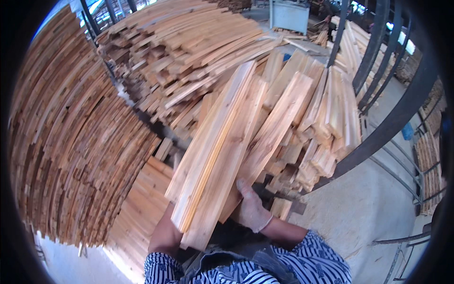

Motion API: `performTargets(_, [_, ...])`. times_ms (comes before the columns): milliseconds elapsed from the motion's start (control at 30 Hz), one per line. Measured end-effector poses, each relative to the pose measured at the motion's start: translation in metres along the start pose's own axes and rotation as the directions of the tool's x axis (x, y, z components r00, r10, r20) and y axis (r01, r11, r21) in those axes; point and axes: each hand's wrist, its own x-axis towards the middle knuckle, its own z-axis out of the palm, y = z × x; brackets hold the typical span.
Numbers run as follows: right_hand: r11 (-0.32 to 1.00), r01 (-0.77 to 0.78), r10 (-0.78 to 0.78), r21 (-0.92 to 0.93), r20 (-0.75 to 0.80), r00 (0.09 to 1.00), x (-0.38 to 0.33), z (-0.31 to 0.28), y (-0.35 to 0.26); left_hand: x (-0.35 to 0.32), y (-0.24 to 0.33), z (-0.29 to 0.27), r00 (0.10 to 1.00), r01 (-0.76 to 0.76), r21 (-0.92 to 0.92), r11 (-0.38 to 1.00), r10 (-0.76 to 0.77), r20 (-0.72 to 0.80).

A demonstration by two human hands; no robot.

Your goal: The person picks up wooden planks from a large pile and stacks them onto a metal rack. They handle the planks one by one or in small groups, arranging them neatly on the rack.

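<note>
Several long, pale wooden boards [228,156] lie tilted across my arms in front of my body, their near ends close to my chest. My right hand [251,208], in a whitish glove, grips them from the right side, with its thumb up against a board's edge. Around the left side comes my left hand [177,160]; only a small part of it shows, and the boards hide the rest. Just beyond and to the right, a pile of loose boards [343,111] lies with uneven ends.
A tall stack of boards [71,137] rises at the left, beside a lower panel of boards [137,213]. A wide heap of planks [189,42] fills the far side. Dark metal bars [371,52] curve along the right, above the concrete floor [378,203]. A pale blue box [290,18] stands far back.
</note>
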Motion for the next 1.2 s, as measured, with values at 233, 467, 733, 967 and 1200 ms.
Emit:
performTargets(233, [0.659, 0.349, -0.543, -0.666, -0.101, 0.833, -0.008, -0.025, -0.018, 0.047, 0.038, 0.047, 0.933, 0.327, 0.395, 0.859, -0.361, 0.013])
performTargets(467, [0.663, 0.317, -0.488, -0.678, -0.07, 0.87, 0.004, 0.005, 0.026, -0.006, 0.046, 0.103, 0.963, 0.109, 0.708, 0.698, -0.25, 0.099])
performTargets(733, [0.437, 0.716, -0.433, -0.545, 0.57, 0.698, 0.041, 0.027, 0.082, -0.092, 0.103, 0.102, 0.953, -0.209, 0.869, 0.448, 0.294, 0.077])
performTargets(967, [0.202, 0.754, -0.051, -0.626, 0.762, 0.646, 0.132, 0.097, 0.077, -0.155, 0.168, 0.041, 0.785, -0.329, 0.909, 0.256, 0.609, 0.113])
performTargets(1200, [0.327, 0.647, 0.183, -0.689, 0.718, 0.672, 0.156, 0.118, 0.15, -0.215, 0.143, -0.094, 0.618, 0.436, 0.889, -0.143, 0.766, -0.179])
